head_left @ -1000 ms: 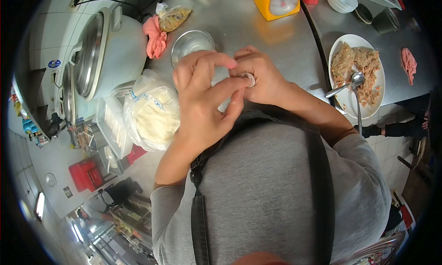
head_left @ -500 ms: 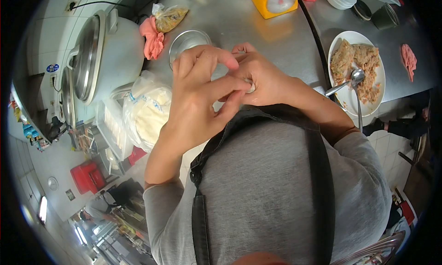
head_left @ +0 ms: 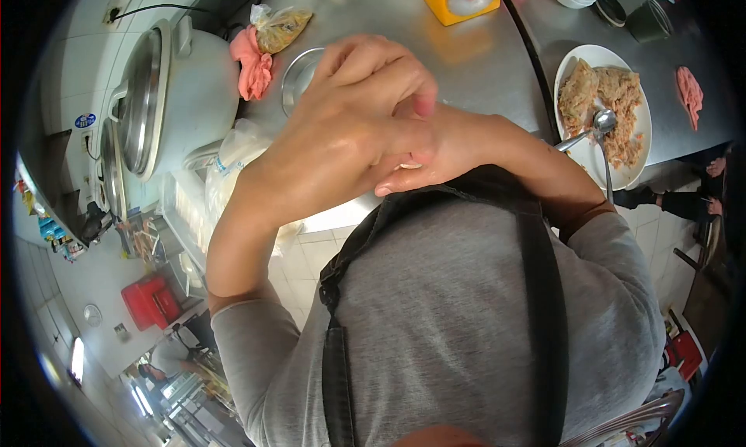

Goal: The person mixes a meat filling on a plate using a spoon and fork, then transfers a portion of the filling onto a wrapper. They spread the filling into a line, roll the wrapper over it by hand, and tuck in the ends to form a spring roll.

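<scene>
My left hand (head_left: 350,128) lies across my right hand (head_left: 447,148) in front of the chest, its fingers curled in. Between the two hands shows a small pale piece (head_left: 409,165), pinched where they meet. Much of my right hand, with most of its fingers, is hidden under the left one. Behind my left hand is a round metal bowl (head_left: 294,82), partly covered. A plastic bag with pale contents (head_left: 225,175) is beside my left forearm.
A white plate (head_left: 571,58) with food and two spoons is at the right. A yellow container (head_left: 435,0), pink cloth (head_left: 252,66), bag of yellowish food (head_left: 284,31) and large lidded pot (head_left: 190,97) stand around. People are partly visible at the lower left and right edge.
My left hand has moved over my right hand and covers more of it, its fingers now curled. Less of the pale piece shows. My left elbow has swung outward.
</scene>
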Available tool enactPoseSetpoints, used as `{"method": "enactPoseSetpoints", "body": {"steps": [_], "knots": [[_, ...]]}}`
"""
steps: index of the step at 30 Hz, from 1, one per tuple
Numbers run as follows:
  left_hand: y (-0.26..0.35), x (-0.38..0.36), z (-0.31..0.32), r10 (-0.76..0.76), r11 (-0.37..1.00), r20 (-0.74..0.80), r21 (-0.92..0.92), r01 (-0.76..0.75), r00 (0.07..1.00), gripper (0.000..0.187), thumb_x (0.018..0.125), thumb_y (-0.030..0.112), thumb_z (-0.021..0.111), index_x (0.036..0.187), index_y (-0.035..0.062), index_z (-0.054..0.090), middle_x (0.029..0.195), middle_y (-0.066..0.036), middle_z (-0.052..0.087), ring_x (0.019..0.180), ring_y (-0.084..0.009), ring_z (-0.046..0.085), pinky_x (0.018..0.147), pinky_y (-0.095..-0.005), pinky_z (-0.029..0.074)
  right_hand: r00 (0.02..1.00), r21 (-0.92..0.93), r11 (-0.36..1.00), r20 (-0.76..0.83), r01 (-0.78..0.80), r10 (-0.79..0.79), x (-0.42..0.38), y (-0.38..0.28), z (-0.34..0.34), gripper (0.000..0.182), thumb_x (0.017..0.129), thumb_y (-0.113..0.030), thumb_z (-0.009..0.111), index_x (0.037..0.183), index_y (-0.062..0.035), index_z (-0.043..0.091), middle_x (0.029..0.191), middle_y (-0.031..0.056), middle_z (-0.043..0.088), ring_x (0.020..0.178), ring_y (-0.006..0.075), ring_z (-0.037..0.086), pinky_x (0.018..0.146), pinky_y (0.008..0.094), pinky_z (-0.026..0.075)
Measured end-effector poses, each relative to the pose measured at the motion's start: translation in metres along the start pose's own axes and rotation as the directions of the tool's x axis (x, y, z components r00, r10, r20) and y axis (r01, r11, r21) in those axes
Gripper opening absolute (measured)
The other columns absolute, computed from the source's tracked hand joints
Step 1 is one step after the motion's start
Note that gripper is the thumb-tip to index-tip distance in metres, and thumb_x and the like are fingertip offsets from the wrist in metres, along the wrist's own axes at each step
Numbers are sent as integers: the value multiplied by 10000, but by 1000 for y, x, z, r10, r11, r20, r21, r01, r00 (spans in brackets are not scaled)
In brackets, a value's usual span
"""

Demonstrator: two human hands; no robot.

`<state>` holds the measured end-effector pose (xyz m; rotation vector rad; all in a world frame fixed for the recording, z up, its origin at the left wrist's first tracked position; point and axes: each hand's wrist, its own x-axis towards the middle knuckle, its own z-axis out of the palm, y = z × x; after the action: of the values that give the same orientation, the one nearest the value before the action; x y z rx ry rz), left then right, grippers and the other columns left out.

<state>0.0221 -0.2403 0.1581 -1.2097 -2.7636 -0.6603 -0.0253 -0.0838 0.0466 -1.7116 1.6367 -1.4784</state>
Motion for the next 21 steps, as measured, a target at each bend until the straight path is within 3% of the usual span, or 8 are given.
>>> {"method": "enactPoseSetpoints", "body": {"steps": [5, 7, 10, 11, 15, 20, 21], "knots": [[0, -4, -5, 14, 992, 36, 127, -19, 999, 232, 575, 95, 770, 773, 195, 703, 1019, 1, 573, 1082, -293, 532, 966, -480, 403, 997, 72, 997, -77, 14, -8, -1, 7, 2, 246, 835, -263, 819, 946, -64, 727, 838, 55, 670, 843, 206, 637, 688, 351, 496], [1, -9, -6, 15, 988, 35, 156, -20, 999, 247, 581, 103, 770, 802, 206, 727, 1030, 2, 580, 1088, -291, 532, 1001, -489, 396, 980, 126, 973, -22, -194, 199, -3, 2, -3, 299, 770, -307, 826, 903, -57, 732, 950, 134, 688, 949, 324, 589, 829, 415, 479], [-1, -16, -9, -5, 993, 15, 117, 3, 1000, 283, 598, 110, 761, 855, 227, 764, 1049, 4, 591, 1097, -280, 533, 1063, -510, 376, 995, 76, 995, -72, -71, 76, -3, 7, -4, 280, 772, -307, 821, 859, -54, 735, 959, 131, 691, 994, 339, 575, 899, 429, 461], [-1, -18, -9, -28, 998, -3, 49, 28, 1000, 302, 609, 108, 752, 880, 236, 777, 1058, 3, 594, 1100, -270, 535, 1090, -522, 363, 995, 76, 995, -69, -69, 74, -3, 6, -5, 280, 772, -307, 821, 859, -54, 735, 959, 131, 691, 994, 339, 575, 899, 429, 461], [2, -19, -5, -45, 997, -9, 66, 45, 999, 301, 630, 69, 724, 881, 226, 777, 1062, -13, 597, 1111, -267, 541, 1094, -543, 349, 991, 133, 983, -38, -126, 132, -2, 4, -6, 245, 782, -286, 808, 846, -61, 736, 892, 125, 676, 1017, 348, 564, 941, 434, 441], [4, -22, 13, 42, 906, -56, 423, -14, 998, 373, 663, 16, 674, 957, 222, 774, 1126, -34, 572, 1154, -288, 534, 1103, -546, 333, 982, 231, 959, -62, -161, 180, -8, 18, -9, 197, 795, -232, 793, 787, -55, 704, 781, 108, 661, 951, 324, 580, 945, 420, 442], [4, -22, 14, 43, 906, -56, 422, -15, 997, 373, 663, 16, 674, 957, 222, 774, 1126, -34, 572, 1154, -288, 534, 1103, -546, 333, 984, 180, 970, -46, -161, 172, -9, 16, -16, 216, 791, -219, 796, 747, -51, 667, 733, 88, 639, 858, 298, 581, 934, 420, 440]]}}
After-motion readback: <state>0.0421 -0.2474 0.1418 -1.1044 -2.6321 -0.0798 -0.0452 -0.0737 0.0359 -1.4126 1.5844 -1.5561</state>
